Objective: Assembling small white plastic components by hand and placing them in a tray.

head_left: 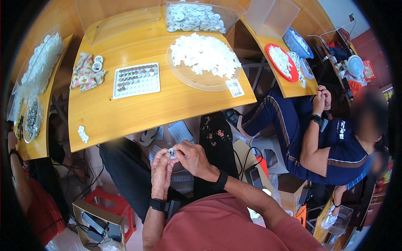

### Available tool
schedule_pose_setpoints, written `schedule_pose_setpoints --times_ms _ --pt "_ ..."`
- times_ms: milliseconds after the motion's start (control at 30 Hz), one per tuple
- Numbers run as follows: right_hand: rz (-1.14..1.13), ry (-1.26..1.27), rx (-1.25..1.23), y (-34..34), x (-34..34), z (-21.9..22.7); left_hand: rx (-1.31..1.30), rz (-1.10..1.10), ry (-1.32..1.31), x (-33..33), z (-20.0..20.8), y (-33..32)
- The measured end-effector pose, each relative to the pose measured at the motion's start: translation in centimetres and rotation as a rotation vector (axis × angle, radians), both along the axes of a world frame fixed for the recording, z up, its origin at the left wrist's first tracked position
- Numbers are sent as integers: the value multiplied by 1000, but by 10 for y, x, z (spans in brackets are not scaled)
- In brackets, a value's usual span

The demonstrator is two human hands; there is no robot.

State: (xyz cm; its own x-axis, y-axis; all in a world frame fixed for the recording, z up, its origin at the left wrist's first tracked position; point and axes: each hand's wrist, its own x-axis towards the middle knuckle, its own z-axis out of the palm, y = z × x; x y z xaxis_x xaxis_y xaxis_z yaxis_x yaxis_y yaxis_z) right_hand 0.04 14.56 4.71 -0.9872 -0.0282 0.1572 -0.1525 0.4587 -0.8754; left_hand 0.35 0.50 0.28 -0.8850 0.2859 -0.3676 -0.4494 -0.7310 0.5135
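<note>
Head view: left hand and right hand both pinch one small part, lower centre, fingers narrow on it. Looks like fine two-handed work; next move calls for a steady hold. Central surface, upper half: one tray, one cloth, two discs, one white pile, pieces uncountable.

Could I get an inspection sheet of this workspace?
Surface: yellow wooden table, bearing a white rectangular plastic tray of small round pieces and white plastic pieces heaped on a round tan tray.
Job's things: one small pale piece, in hand.
Clutter: pale floral cloth at table's left.
Grips: left hand and right hand, both pinching that piece.
Cables: thin black cable at the person's right.
Surroundings: co-worker in navy clothing at right.
</note>
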Motion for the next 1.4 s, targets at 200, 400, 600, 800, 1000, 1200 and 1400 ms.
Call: schedule_pose_setpoints --times_ms 200,400,600,800,1000,1200,1400 --pt "-11 77 87 -1 1 -8 -2 0 -15 0 -1 0" --pt "-40 127 145 0 2 -14 -12 -1 -21 -1 5 3" --pt "21 138 236 2 4 -6 -47 -1 14 -1 9 5" --pt "78 120 268 4 2 -1 -44 -1 17 -1 5 5" --pt "137 172 315 8 -3 -8 -119 -36 75 -1 5 5" --pt "184 163 246 12 -8 -8 -143 -46 63 -2 5 4" --pt "152 -114 43 25 -17 0 -163 -94 86 -4 10 6"
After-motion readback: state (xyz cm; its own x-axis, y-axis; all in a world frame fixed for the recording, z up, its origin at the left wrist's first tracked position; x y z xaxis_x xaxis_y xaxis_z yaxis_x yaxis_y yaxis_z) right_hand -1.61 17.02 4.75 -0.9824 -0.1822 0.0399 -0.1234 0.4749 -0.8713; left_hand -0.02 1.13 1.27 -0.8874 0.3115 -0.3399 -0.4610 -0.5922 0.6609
